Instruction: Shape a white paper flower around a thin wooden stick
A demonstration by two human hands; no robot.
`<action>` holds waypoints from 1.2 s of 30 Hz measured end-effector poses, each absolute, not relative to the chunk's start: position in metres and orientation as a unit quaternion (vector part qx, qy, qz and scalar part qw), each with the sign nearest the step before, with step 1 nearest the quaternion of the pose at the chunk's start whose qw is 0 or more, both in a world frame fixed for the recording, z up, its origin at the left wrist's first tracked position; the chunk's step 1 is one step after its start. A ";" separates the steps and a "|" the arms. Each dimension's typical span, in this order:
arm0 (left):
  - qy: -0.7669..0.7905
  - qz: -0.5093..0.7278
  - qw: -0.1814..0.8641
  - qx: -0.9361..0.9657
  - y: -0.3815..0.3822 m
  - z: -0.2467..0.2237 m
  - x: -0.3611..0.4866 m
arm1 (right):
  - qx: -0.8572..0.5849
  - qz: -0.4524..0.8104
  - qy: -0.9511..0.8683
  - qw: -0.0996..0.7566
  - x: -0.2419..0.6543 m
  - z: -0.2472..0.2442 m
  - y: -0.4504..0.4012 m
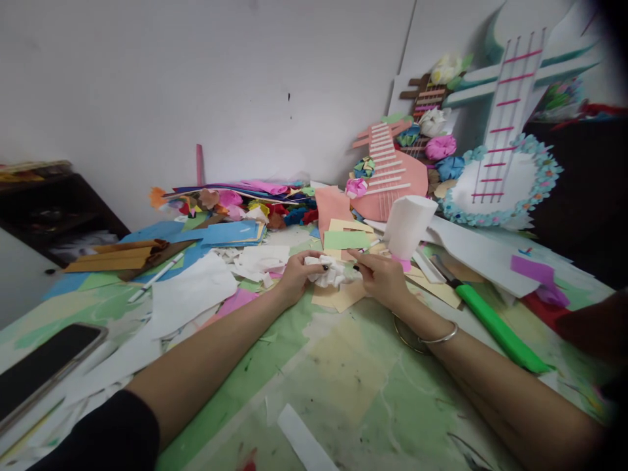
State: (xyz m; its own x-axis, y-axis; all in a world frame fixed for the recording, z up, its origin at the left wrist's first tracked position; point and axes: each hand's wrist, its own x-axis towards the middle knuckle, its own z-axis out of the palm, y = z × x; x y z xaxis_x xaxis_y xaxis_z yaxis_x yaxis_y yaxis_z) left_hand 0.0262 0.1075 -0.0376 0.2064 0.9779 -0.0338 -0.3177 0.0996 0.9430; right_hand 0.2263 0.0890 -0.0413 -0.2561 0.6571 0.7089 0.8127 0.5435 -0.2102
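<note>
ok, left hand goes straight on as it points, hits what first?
Beyond the crumpled white paper it holds, the left hand would probably meet the right hand first; exact depth is unclear here.

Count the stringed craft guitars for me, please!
3: a flat pink guitar right of centre, a brown guitar behind it, partly hidden by colourful paper flowers, and a big white guitar edged with blue flowers farther right. More may be hidden.

Indoor lt soft, mod. dim; wall (210, 85) greyish, shadows faint on tabletop (318, 373). Wide-angle stretch twd edges; R edge dark, blurry. Fine detail soft.
</note>
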 end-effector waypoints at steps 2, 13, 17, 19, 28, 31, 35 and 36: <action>0.391 0.542 0.603 0.435 0.112 -0.040 0.024 | -0.492 -0.098 -0.770 0.393 0.230 -0.040 0.090; 0.338 0.460 0.617 0.542 0.106 -0.042 0.024 | -0.533 0.004 -0.709 0.461 0.223 -0.014 0.082; 0.327 0.399 0.628 0.583 0.103 -0.040 0.025 | -0.524 0.032 -0.755 0.392 0.214 -0.004 0.074; 0.319 0.377 0.628 0.602 0.103 -0.038 0.024 | -0.524 0.040 -0.778 0.345 0.211 -0.005 0.072; 0.313 0.363 0.629 0.612 0.101 -0.033 0.025 | -0.532 0.134 -0.783 0.293 0.209 -0.014 0.073; 0.302 0.366 0.646 0.598 0.104 -0.037 0.025 | -0.529 0.148 -0.778 0.305 0.209 -0.014 0.074; 0.297 0.372 0.657 0.585 0.105 -0.041 0.025 | -0.525 0.156 -0.778 0.308 0.210 -0.015 0.075; 0.296 0.375 0.659 0.580 0.106 -0.041 0.025 | -0.524 0.156 -0.779 0.308 0.210 -0.016 0.075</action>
State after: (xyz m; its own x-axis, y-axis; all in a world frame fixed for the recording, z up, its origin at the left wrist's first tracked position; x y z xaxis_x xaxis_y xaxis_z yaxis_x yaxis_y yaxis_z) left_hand 0.0247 0.1057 -0.0415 0.5423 0.8390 0.0448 -0.1513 0.0451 0.9875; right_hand 0.2097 0.0747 -0.0155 -0.2619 0.9116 0.3169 0.7198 0.4033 -0.5651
